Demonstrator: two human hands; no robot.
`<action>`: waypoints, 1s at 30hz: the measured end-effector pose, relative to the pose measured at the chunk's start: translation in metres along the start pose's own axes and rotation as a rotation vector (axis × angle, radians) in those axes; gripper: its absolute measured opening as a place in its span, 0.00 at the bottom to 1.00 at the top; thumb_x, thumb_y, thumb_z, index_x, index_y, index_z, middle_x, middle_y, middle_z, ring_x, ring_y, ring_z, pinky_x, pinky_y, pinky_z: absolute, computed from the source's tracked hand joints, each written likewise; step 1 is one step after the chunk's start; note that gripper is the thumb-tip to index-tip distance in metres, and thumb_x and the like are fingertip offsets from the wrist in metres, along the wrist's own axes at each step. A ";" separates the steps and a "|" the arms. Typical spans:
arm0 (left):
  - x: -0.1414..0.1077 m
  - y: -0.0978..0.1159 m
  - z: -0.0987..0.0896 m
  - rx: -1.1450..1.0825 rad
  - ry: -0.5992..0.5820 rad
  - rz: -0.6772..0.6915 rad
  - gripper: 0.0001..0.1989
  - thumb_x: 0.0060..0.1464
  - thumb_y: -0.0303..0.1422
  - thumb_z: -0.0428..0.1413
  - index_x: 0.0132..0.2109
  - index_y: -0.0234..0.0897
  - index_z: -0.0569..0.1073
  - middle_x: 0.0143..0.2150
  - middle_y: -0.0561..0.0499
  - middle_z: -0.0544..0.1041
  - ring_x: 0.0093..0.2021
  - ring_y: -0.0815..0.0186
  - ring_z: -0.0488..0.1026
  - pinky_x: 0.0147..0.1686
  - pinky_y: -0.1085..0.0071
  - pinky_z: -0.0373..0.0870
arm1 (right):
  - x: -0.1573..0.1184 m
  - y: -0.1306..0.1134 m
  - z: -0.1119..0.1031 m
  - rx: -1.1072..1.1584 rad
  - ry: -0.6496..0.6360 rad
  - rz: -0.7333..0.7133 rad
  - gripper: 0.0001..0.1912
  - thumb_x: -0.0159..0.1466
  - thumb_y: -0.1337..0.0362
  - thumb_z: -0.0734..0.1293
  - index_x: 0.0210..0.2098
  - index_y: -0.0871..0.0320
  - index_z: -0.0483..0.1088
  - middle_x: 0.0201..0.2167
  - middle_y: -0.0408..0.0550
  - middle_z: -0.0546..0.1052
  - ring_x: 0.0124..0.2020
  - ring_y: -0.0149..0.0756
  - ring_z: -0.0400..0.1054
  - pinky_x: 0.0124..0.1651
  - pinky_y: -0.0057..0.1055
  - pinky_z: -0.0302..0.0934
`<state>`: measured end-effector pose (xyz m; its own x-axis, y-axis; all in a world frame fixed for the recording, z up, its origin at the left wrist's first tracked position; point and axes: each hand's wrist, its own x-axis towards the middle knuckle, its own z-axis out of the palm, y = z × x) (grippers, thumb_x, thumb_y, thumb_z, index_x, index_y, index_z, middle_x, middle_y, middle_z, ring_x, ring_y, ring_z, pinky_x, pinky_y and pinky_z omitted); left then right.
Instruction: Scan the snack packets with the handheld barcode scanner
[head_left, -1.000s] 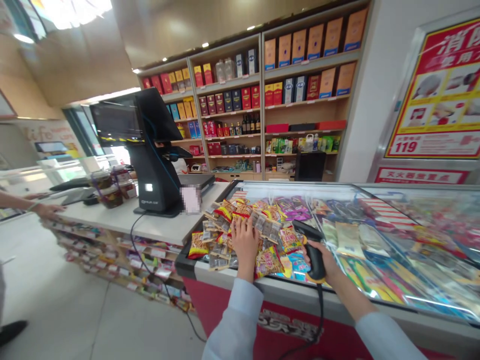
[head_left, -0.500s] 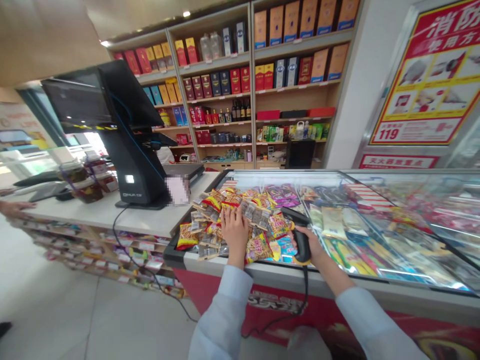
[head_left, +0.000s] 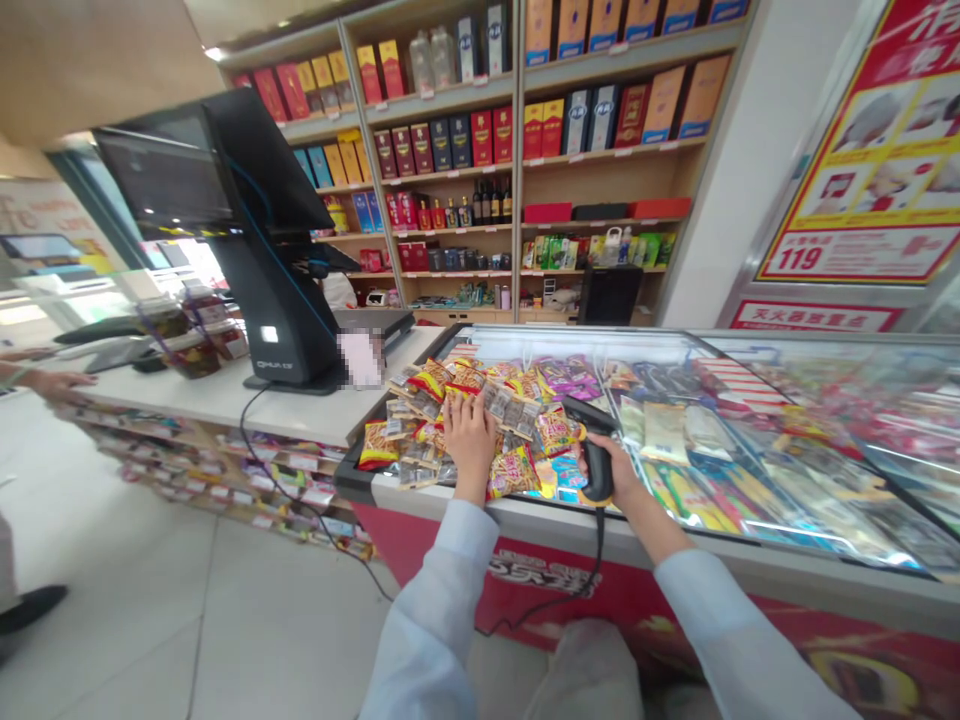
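Gripping scanner [head_left: 598, 474]: right fingers [head_left: 609, 448] | left fingers [head_left: 466, 410]: on packets [head_left: 514, 474] | poster [head_left: 862, 185]: "119"

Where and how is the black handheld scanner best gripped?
Probably best on the scanner's handle, coming from the right, as the right hand does: the handle is narrow and angled away from the scanning head, with the cord leaving its lower end.

Left hand [head_left: 470, 442] at 6 o'clock, palm down, fingers [head_left: 454, 412] slightly spread, pointing to 12. Left forearm [head_left: 442, 590] slants up toward 1. Right hand [head_left: 619, 470] at 4 o'clock, fingers curled in a grip; right forearm [head_left: 664, 525] slants toward 10.
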<state>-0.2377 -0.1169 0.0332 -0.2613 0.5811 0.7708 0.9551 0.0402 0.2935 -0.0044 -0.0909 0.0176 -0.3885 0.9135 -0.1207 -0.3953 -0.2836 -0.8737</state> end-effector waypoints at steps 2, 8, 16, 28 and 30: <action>0.000 -0.001 0.001 0.006 0.010 -0.002 0.20 0.59 0.30 0.47 0.56 0.38 0.71 0.54 0.45 0.74 0.61 0.56 0.63 0.66 0.52 0.48 | 0.001 0.000 0.000 0.010 -0.020 -0.030 0.12 0.52 0.55 0.68 0.26 0.58 0.71 0.15 0.45 0.70 0.15 0.30 0.61 0.17 0.26 0.56; -0.001 -0.001 0.003 0.029 0.043 0.008 0.19 0.60 0.31 0.46 0.55 0.38 0.72 0.53 0.46 0.76 0.60 0.57 0.65 0.66 0.54 0.51 | 0.003 0.001 0.000 0.008 -0.028 -0.064 0.12 0.52 0.55 0.69 0.23 0.58 0.71 0.14 0.44 0.70 0.15 0.30 0.61 0.18 0.26 0.58; -0.001 0.000 0.004 0.026 0.066 0.005 0.18 0.59 0.30 0.46 0.53 0.36 0.73 0.52 0.45 0.76 0.59 0.57 0.66 0.66 0.54 0.51 | 0.001 0.001 0.001 0.032 -0.011 -0.065 0.11 0.52 0.57 0.68 0.21 0.58 0.69 0.14 0.44 0.70 0.14 0.29 0.62 0.16 0.24 0.58; -0.002 0.001 0.006 0.045 0.143 -0.016 0.21 0.59 0.29 0.46 0.58 0.34 0.69 0.52 0.42 0.76 0.58 0.59 0.67 0.65 0.57 0.53 | 0.003 0.007 -0.001 0.031 0.010 -0.066 0.13 0.51 0.55 0.69 0.20 0.59 0.69 0.13 0.43 0.70 0.13 0.28 0.62 0.15 0.23 0.57; -0.003 0.000 0.007 0.047 0.128 -0.006 0.20 0.58 0.28 0.46 0.55 0.36 0.71 0.51 0.44 0.76 0.59 0.58 0.66 0.65 0.56 0.52 | 0.004 0.008 -0.001 0.033 0.009 -0.073 0.13 0.51 0.56 0.69 0.20 0.59 0.70 0.14 0.44 0.70 0.14 0.28 0.62 0.15 0.23 0.58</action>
<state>-0.2363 -0.1132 0.0273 -0.2798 0.4727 0.8356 0.9582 0.0832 0.2738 -0.0077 -0.0891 0.0098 -0.3504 0.9346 -0.0617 -0.4495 -0.2256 -0.8643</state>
